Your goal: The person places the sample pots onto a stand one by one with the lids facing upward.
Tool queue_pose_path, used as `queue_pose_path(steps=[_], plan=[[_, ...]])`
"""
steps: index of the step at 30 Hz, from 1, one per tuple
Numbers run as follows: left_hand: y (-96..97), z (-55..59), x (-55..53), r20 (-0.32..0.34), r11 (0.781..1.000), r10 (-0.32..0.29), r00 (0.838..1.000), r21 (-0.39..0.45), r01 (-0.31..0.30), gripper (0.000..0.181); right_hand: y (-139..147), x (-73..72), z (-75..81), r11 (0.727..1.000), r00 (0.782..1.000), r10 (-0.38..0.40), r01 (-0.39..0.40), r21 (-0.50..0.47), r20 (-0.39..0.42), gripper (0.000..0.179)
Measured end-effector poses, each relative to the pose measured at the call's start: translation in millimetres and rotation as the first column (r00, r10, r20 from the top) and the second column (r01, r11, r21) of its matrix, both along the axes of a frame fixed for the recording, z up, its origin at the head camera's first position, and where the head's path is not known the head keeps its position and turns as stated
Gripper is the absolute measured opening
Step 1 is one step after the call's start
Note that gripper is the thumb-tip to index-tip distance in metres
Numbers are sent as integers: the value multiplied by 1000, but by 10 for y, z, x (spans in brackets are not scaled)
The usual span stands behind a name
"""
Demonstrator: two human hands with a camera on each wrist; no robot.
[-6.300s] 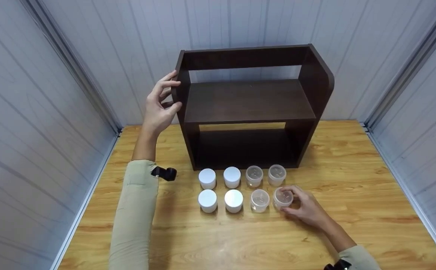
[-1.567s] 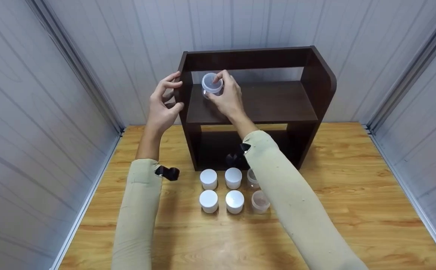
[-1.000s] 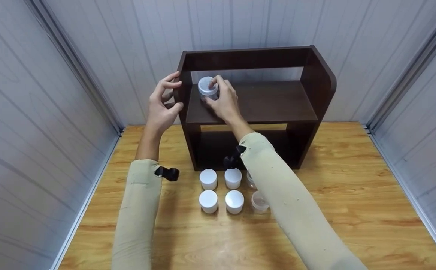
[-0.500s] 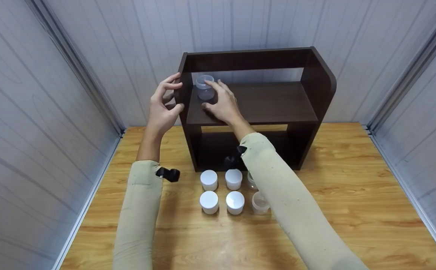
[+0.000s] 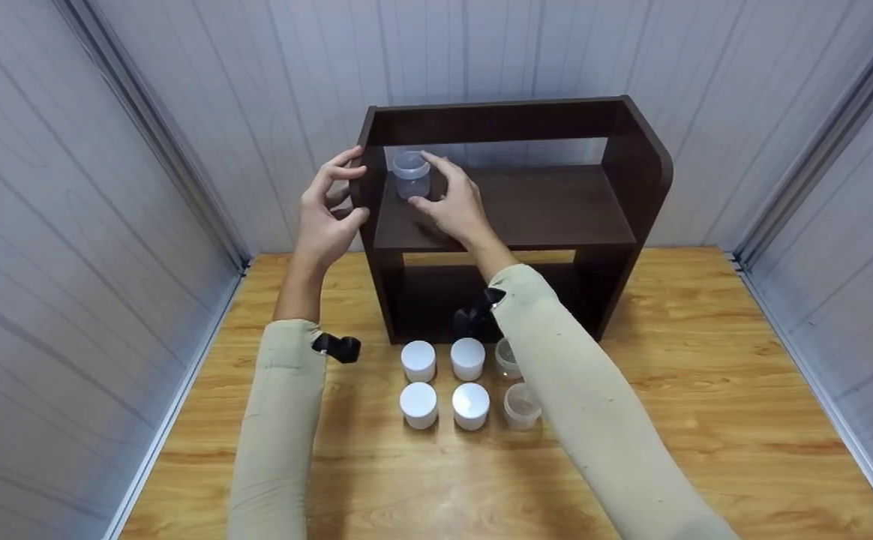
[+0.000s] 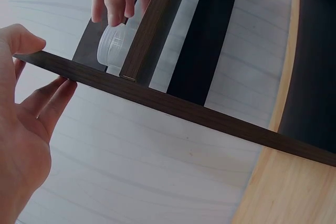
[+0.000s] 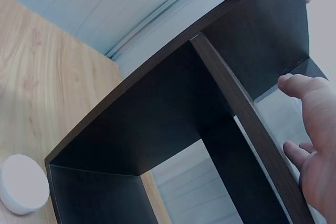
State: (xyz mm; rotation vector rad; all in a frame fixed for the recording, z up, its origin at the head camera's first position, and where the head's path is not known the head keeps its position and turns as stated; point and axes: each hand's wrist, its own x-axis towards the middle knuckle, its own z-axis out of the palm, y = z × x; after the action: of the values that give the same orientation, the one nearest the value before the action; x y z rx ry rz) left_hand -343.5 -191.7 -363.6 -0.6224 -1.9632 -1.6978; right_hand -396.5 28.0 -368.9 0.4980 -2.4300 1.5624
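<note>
Head view: one clear jar upright on the dark shelf, upper level, left end; four white-lidded jars and two further clear jars visible on the desk, unshelved. Change: upper level bare in the earliest frame.

Left wrist view: left hand, fingers and thumb pinching the shelf's side.

Right wrist view: right hand, fingers spread; contact with the jar uncertain.

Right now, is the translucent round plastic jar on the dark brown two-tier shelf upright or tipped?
Upright: in the head view, the jar has its wide rim uppermost, its narrower body below, on the upper board.
</note>
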Motion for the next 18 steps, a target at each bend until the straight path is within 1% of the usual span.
queue_pose_path(steps=[3, 6, 13, 18], plan=[[-6, 5, -7, -1, 1000, 12, 1000, -10, -12, 47, 28, 1, 5, 1000, 1000, -5, 5, -27, -3, 74], [-10, 6, -16, -2, 1000, 11, 1000, -5, -11, 47, 68, 7, 16, 999, 1000, -3, 3, -49, -5, 72], [-1, 2, -29, 9, 1000, -8, 1000, 3, 8, 49, 235, 40, 55, 991, 1000, 3, -6, -133, -19, 68], [-8, 3, -40, 7, 1000, -15, 1000, 20, 15, 49, 394, 64, 80, 990, 999, -7, 2, -140, -38, 67]])
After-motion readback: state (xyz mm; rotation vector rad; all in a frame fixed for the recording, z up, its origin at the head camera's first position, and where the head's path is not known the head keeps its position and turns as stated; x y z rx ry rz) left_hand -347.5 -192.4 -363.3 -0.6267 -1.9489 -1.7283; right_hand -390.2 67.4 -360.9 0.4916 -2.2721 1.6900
